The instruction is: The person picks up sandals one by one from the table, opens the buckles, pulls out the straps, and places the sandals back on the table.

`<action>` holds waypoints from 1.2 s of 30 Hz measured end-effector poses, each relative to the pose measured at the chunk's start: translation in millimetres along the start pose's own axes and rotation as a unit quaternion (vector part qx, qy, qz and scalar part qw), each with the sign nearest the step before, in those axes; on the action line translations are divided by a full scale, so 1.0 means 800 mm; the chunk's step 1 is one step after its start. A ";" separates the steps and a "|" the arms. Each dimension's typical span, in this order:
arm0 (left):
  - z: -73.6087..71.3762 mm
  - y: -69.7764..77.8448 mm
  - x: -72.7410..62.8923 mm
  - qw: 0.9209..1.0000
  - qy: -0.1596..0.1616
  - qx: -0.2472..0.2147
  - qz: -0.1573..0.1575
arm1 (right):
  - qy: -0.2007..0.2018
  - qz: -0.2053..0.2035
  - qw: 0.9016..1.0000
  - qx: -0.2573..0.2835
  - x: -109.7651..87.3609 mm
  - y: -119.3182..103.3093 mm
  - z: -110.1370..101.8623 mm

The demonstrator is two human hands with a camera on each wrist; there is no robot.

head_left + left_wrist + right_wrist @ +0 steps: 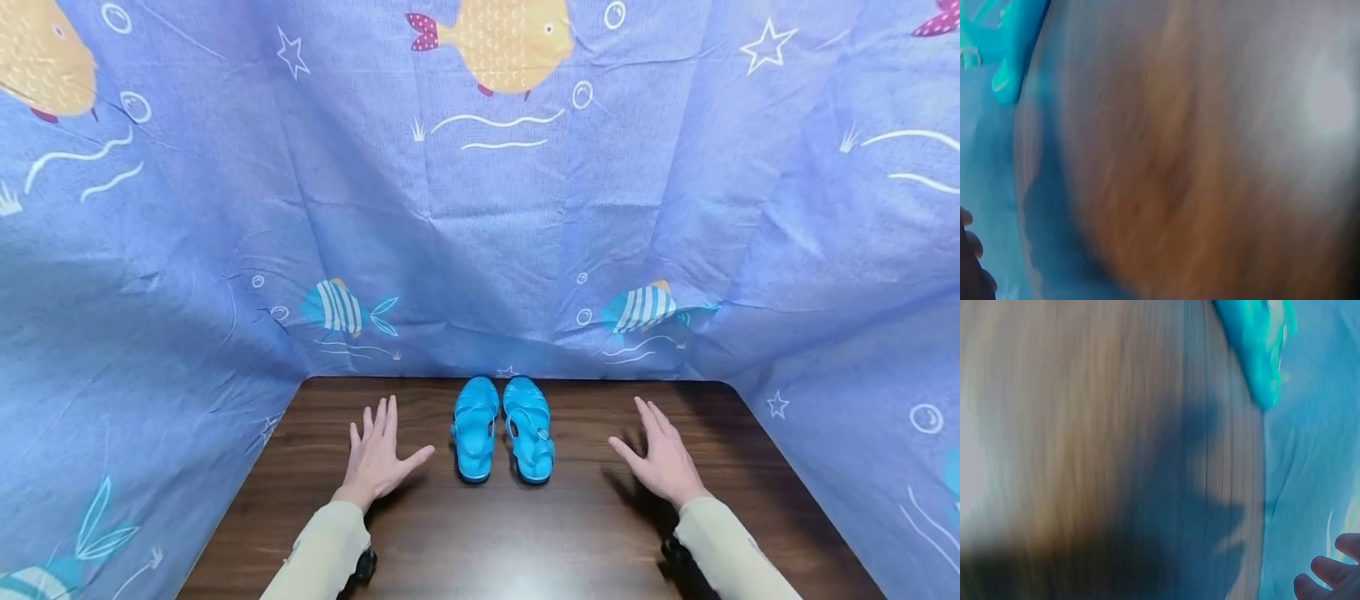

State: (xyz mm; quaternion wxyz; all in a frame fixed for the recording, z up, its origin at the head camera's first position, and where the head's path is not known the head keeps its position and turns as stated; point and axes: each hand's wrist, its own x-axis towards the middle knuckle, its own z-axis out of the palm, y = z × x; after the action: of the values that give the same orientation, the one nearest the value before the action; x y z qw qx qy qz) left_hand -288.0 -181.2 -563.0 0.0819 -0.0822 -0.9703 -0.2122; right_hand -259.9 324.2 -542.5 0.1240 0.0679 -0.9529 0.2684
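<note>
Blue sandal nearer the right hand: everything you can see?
The sandal is bright blue, glossy, plastic-looking, with a strappy front, a thin strap and a small buckle on its outer side. It sits sole-down on the dark table near the far edge, toe away from the person, beside but apart from the other sandal. Neither the left hand nor the right hand touches it.

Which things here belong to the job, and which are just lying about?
Likely the job's:
left blue sandal
right blue sandal
left hand
right hand

Just surroundings:
wood-grain table, under the sandals
fish-print cloth, behind and at the sides
</note>
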 end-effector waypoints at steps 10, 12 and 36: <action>0.023 0.053 -0.019 0.992 -0.044 -0.117 0.009 | 0.023 -0.061 0.993 0.096 -0.022 -0.099 0.047; 0.027 0.059 -0.020 0.987 -0.051 -0.153 0.007 | 0.029 -0.075 0.991 0.106 -0.025 -0.118 0.054; 0.053 0.086 -0.026 0.969 -0.069 -0.233 0.034 | -0.133 -0.112 0.974 0.145 -0.042 -0.227 0.124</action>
State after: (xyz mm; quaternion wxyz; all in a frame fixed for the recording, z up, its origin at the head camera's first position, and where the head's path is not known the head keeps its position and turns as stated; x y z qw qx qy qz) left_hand -259.6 -104.6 -577.5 0.0001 -0.1463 -0.8943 -0.4230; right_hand -212.1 119.9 -543.6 0.0146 0.2267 -0.8982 0.3763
